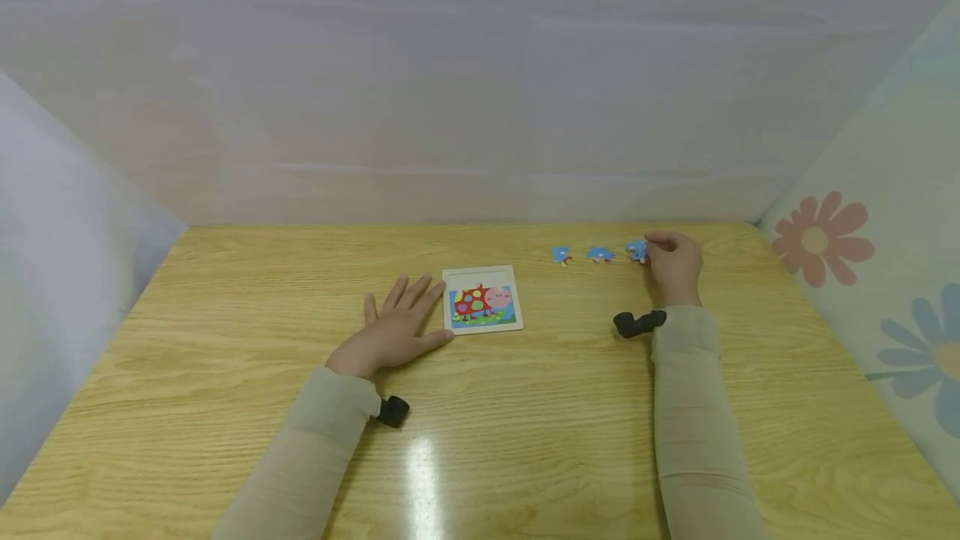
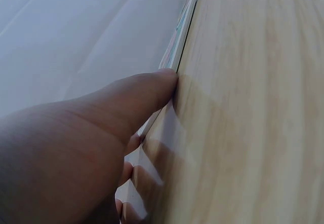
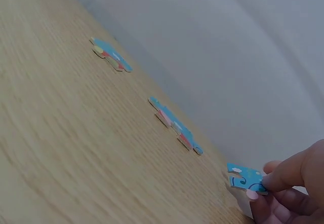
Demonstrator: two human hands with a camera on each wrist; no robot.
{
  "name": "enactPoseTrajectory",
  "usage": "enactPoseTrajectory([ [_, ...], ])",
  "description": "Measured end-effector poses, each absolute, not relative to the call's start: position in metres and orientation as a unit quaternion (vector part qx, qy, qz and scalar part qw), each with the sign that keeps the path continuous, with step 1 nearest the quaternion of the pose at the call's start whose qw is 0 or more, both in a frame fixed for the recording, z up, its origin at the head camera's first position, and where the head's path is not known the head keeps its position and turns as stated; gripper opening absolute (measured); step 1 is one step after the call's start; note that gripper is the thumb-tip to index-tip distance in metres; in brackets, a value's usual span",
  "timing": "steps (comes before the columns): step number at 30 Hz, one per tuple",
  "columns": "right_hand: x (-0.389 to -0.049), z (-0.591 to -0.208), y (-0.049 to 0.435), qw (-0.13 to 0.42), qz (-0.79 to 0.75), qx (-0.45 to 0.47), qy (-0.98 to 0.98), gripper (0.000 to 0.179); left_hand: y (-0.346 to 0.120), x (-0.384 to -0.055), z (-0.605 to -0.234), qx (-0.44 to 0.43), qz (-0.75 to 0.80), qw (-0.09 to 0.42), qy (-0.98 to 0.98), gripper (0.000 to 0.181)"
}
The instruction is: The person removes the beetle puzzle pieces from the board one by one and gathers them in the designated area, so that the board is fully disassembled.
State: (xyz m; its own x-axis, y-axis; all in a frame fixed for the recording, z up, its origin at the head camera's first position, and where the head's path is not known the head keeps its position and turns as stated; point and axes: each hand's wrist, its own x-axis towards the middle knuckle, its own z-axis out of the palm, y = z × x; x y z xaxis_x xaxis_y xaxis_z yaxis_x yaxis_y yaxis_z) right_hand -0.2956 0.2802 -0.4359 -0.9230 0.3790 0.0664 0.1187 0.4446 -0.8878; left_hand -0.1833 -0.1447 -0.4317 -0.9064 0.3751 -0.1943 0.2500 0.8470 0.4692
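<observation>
A square puzzle board [image 1: 480,272] with a pale rim lies on the table, its lower part filled with a picture of a red, spotted animal with a pink face. My left hand [image 1: 393,333] lies with fingers spread at the board's left side; thumb and fingertips touch its edge, and the thumb [image 2: 147,89] shows close up in the left wrist view. Far to the right, my right hand [image 1: 675,267] pinches a blue puzzle piece [image 3: 244,177] between thumb and fingers, tilted up from the tabletop. Part of that piece is hidden behind the fingertips.
Two more blue puzzle pieces, one with red and yellow [image 1: 560,255] and one with pink [image 1: 600,254], lie in a row between the board and my right hand. A pale wall [image 1: 465,107] rises behind the wooden table [image 1: 525,423]. Flower prints [image 1: 822,238] mark the right wall.
</observation>
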Motion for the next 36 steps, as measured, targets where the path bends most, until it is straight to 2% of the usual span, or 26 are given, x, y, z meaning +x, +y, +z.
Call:
enactPoseTrajectory([
  [21, -0.293, -0.428, 0.272, 0.108, 0.505, -0.154, -0.842, 0.032, -0.145, -0.184, -0.433, 0.16, 0.221, 0.142, 0.951, 0.084],
  [29, -0.293, -0.419, 0.254, 0.102, 0.493, -0.095, -0.859, 0.03, -0.146, -0.185, -0.434, 0.165, 0.222, 0.144, 0.95, 0.085],
  [36, -0.293, -0.408, 0.232, 0.053, 0.505, -0.026, -0.861, 0.032, -0.146, -0.185, -0.433, 0.164, 0.22, 0.145, 0.951, 0.085],
])
